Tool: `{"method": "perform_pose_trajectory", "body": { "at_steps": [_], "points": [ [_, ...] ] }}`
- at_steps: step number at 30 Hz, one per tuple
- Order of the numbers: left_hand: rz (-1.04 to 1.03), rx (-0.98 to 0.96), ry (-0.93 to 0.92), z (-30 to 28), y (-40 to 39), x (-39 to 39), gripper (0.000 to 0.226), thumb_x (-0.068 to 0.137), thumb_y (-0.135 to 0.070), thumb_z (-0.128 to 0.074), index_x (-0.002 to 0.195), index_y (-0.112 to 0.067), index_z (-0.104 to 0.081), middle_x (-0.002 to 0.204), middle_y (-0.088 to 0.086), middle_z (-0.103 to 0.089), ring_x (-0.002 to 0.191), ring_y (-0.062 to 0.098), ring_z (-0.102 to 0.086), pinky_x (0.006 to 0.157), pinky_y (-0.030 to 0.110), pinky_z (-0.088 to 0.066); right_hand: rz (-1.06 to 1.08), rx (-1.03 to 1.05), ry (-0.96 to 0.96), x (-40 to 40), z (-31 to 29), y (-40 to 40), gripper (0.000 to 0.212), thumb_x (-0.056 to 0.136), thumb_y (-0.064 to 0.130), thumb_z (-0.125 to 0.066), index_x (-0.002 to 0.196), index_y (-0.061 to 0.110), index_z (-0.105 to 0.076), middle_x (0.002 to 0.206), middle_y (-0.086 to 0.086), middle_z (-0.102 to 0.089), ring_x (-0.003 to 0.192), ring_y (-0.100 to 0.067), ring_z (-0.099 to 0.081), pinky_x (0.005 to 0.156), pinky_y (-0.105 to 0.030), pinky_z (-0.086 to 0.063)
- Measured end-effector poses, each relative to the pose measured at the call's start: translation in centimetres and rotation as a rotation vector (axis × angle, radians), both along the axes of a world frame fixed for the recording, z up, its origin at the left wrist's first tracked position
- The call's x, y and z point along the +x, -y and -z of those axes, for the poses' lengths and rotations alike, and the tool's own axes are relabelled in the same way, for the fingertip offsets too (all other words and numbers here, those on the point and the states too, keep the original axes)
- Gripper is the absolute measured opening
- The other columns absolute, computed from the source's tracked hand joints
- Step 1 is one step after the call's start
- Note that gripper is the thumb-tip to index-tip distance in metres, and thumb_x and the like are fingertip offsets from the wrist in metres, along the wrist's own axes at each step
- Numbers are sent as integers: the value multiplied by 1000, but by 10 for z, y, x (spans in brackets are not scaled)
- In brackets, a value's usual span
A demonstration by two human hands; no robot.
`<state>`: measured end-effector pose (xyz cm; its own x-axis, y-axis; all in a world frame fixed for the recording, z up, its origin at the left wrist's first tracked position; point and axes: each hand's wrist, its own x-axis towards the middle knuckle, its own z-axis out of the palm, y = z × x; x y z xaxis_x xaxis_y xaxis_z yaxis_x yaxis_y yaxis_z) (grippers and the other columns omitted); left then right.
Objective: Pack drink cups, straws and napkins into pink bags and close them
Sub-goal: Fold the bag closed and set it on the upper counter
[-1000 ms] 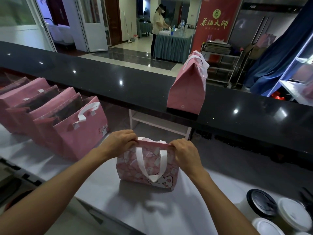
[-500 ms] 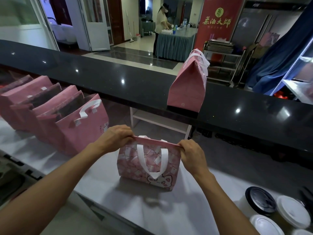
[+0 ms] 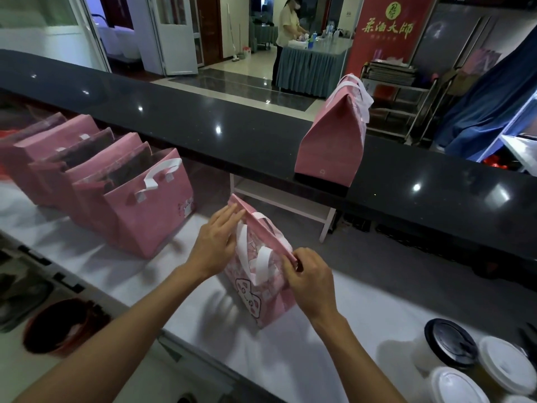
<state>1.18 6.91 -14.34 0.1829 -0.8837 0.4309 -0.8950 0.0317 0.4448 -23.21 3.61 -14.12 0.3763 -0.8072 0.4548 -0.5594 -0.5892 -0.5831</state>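
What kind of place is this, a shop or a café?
Probably a drinks shop's service counter. Lidded cups wait on the white worktop, pink bags stand in a row, and a red banner hangs beyond the black counter.

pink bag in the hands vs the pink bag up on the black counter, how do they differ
1. The bag in the hands stands on the white worktop; the bag on the counter stands higher, on the black counter.
2. The left hand and right hand press the bag in the hands along its top edge; nobody touches the bag on the counter.
3. The bag in the hands shows a cartoon print; the bag on the counter shows a plain side.

Both are pink, white-handled and closed on top.
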Motion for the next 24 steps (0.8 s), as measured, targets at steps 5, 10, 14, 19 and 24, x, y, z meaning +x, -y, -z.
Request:
{"method": "perform_pose_trajectory", "body": {
  "at_steps": [5,10,14,19,24],
  "points": [
    [-113,-6,-385,12,-47,-31,59,100,-49,-45,152,-22,-43,156,-6,-41,145,7,-35,118,29,-29,-159,198,95,6,5,-27,48,90,62,-58,117,23,-64,110,13,-63,94,-4,-56,79,-5,-41],
    [-152,28,-767,35,-94,-69,57,95,-61,-41,149,-41,-35,152,-21,-40,132,-16,-40,114,25,-40,-191,358,167,-7,46,-39,64,83,66,-64,138,36,-51,136,22,-51,122,-1,-50,102,-17,-43],
    [-63,50,-941,35,-117,-94,85,72,-78,-64,142,-44,-29,129,-45,-45,116,-26,-45,83,1,-46,-103,501,185,-25,81,-36,56,87,38,-72,138,40,-50,139,18,-54,126,-5,-53,105,-41,-50],
    [-62,155,-950,67,-114,-97,100,74,-28,-90,151,-43,-28,134,-34,-51,119,-2,-59,87,15,-53,-154,769,193,-23,80,-30,68,89,37,-73,143,52,-36,144,18,-51,128,-9,-53,105,-42,-51],
    [-129,124,-950,64,-100,-95,87,76,-11,-85,140,-47,-39,129,-28,-53,118,1,-58,84,21,-57,-121,767,184,-15,83,-25,72,88,19,-68,148,44,-37,147,16,-49,132,-12,-50,109,-46,-47]
  ]
}}
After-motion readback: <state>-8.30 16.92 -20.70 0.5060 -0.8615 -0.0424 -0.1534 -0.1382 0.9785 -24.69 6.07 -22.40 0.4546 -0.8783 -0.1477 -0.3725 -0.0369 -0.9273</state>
